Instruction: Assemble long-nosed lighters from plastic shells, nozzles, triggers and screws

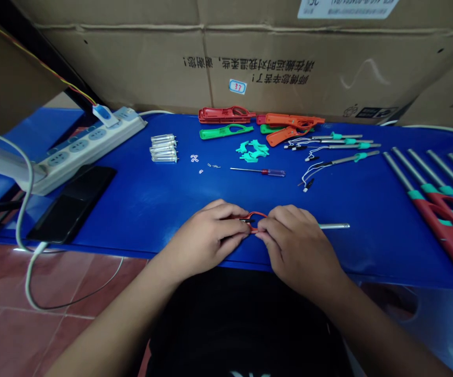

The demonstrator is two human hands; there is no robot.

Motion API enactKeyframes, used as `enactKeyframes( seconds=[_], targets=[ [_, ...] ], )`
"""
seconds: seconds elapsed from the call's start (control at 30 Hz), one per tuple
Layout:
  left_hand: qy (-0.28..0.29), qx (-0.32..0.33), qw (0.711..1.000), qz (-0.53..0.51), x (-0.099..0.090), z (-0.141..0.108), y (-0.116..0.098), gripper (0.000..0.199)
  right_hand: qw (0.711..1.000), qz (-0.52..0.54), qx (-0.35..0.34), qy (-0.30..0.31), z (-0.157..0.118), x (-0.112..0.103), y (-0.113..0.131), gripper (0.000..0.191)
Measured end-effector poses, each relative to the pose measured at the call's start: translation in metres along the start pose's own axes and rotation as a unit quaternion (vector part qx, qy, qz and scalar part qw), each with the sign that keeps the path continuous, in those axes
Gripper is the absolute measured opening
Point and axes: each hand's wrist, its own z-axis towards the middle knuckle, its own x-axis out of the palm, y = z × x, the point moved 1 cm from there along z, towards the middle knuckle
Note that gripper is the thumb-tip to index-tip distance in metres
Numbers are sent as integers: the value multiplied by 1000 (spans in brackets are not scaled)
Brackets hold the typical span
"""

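At the table's near edge, my left hand [211,234] and my right hand [295,243] both grip an orange-red lighter casing [258,214]. Its open loop shows between my fingertips, with a small black part by the left fingers. A metal lighter tube [334,226] sticks out to the right from under my right hand. Most of the casing is covered by my hands. Beyond them lie a screwdriver [265,172] with a purple handle, turquoise plastic triggers [253,151], small metal pins [214,166] and little pale pink pieces [194,158].
Casing halves in red [224,114], green [226,131] and orange [289,131] lie along a cardboard box [140,68]. Wired metal tubes [344,158] and assembled red lighters [438,220] are at right. Clear fuel tanks [164,148], a power strip [89,149] and a phone [73,204] stand left.
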Motion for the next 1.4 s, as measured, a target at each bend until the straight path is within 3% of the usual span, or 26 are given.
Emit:
enactKeyframes(
  seconds=[0.37, 0.6, 0.87, 0.93, 1.03, 1.1, 1.2, 1.23, 1.3, 1.4],
  targets=[
    [6, -4, 1000, -16, 0, 1, 1, 15, 999, 42, 3, 11, 0, -1, 4, 18],
    [-27, -61, 998, 23, -5, -7, -3, 8, 999, 31, 14, -1, -1, 0, 7, 22],
    [-27, -81, 995, 53, 0, -5, -6, 17, 999, 37, 3, -5, 8, -1, -10, 17],
    [-19, -69, 995, 69, -11, 2, -6, 21, 1000, 28, 10, 5, 11, -2, -14, 14],
    [-8, -35, 997, 70, -49, 22, -4, 20, 1000, 12, 9, 21, 15, -10, -19, 12],
    [-59, -26, 994, 92, -82, 43, 3, 17, 999, 9, -7, 41, 22, -22, -24, 12],
    [-162, -79, 975, 128, -116, 80, 25, 19, 997, -2, -51, 55, 46, -49, -44, 25],
    [-202, -101, 964, 137, -120, 91, 35, 20, 997, -14, -62, 40, 57, -57, -56, 27],
    [-230, -117, 955, 149, -113, 107, 54, 20, 997, -26, -65, 18, 80, -69, -82, 26],
    [-137, -77, 971, 181, -80, 115, 75, 18, 998, -29, -47, -30, 103, -70, -118, 23]
  ],
)
